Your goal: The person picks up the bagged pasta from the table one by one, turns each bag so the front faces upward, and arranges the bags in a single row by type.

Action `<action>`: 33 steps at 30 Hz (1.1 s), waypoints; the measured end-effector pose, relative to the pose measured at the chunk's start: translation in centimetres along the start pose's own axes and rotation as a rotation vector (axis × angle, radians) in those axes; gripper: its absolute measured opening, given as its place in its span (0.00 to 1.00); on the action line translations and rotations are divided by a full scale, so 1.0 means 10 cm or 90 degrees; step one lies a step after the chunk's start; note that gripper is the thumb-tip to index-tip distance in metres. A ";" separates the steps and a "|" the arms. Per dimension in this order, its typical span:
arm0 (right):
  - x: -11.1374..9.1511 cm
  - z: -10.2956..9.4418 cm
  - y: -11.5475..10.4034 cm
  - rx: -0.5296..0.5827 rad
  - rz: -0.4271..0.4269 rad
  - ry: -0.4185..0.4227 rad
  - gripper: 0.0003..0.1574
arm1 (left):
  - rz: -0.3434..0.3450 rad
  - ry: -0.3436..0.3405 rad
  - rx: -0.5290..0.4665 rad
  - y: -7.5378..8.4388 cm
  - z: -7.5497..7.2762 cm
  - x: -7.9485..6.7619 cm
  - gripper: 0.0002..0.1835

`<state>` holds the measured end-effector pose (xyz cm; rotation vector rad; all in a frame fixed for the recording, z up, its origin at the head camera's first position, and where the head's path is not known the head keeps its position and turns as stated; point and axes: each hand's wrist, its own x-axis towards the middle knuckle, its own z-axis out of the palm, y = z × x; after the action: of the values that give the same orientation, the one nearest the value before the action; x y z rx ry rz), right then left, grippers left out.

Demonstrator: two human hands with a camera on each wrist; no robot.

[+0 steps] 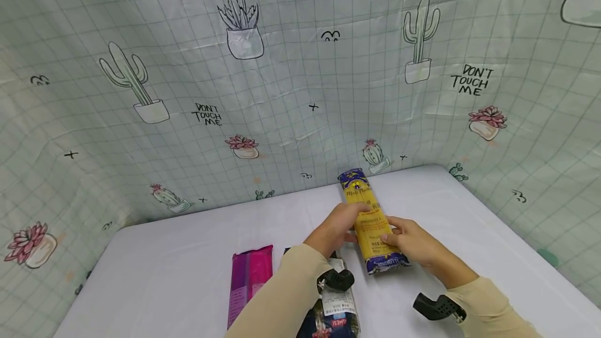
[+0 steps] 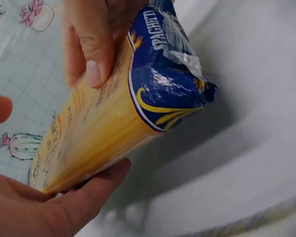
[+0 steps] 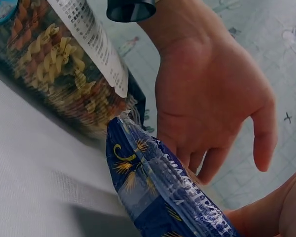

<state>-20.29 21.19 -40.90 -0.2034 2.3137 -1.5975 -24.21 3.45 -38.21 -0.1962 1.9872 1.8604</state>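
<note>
A yellow spaghetti pack (image 1: 373,226) with blue ends is tilted over the white table, its near end raised in the left wrist view. My right hand (image 1: 413,241) grips its near right side, thumb (image 2: 96,71) on the printed front. At the other side is my left hand (image 1: 338,223), nearly straight fingers (image 2: 101,190) touching the pack's edge from below. The left thumb (image 3: 264,143) stands apart from the pack's face. Part of the left fingers is hidden behind the pack in the right wrist view.
A bag of coloured spiral pasta (image 3: 54,64) with a white label lies by the left forearm, which partly covers it in the head view. Left of it is a magenta and purple pack (image 1: 251,270). Behind the white table (image 1: 159,275) hangs a cactus-print cloth (image 1: 281,87).
</note>
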 end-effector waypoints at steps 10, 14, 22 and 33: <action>0.04 -0.02 0.12 0.001 0.035 0.039 0.35 | 0.001 0.002 0.011 0.01 0.08 0.04 0.26; 0.05 -0.03 0.14 0.002 0.045 0.053 0.35 | 0.008 -0.026 0.017 0.00 0.10 0.06 0.25; 0.06 -0.09 0.15 0.017 0.053 0.071 0.35 | 0.030 -0.061 0.004 0.01 0.09 0.11 0.29; 0.06 -0.13 0.15 0.007 0.069 0.085 0.36 | 0.045 -0.134 -0.022 0.02 0.04 0.11 0.29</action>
<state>-21.24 22.74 -42.03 0.0314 2.3688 -1.6154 -25.22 4.10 -38.42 0.0586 1.8422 1.8745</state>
